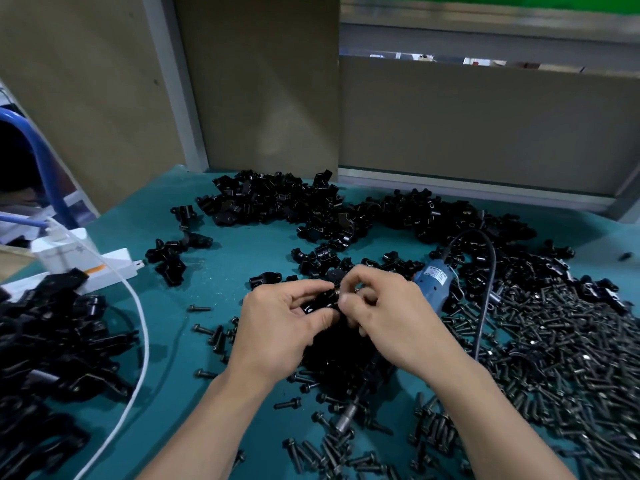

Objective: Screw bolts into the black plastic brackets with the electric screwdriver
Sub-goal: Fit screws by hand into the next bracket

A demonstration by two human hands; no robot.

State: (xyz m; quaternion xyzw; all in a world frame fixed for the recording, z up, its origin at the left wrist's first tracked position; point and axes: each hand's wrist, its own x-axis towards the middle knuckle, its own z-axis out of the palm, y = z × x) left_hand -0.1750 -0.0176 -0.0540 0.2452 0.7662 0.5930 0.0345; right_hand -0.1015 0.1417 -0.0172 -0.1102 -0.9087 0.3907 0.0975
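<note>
The electric screwdriver [434,282] lies unheld on the teal table mat [166,299], its blue body pointing away and its metal bit end towards the person. Just left of its body, above the mat, the left hand [277,323] grips a black plastic bracket [318,304], fingers curled over it and thumb beneath. The right hand [384,313] meets it there, thumb and forefinger pinching a bolt [335,292] at the bracket's end; the bolt is mostly hidden. Right of the screwdriver spreads a large pile of loose bolts [554,341]. Beyond it lies a heap of brackets [311,209]. Well to its left are a second bracket pile [52,341], a white power strip [104,268] and a white cable [138,306].
</note>
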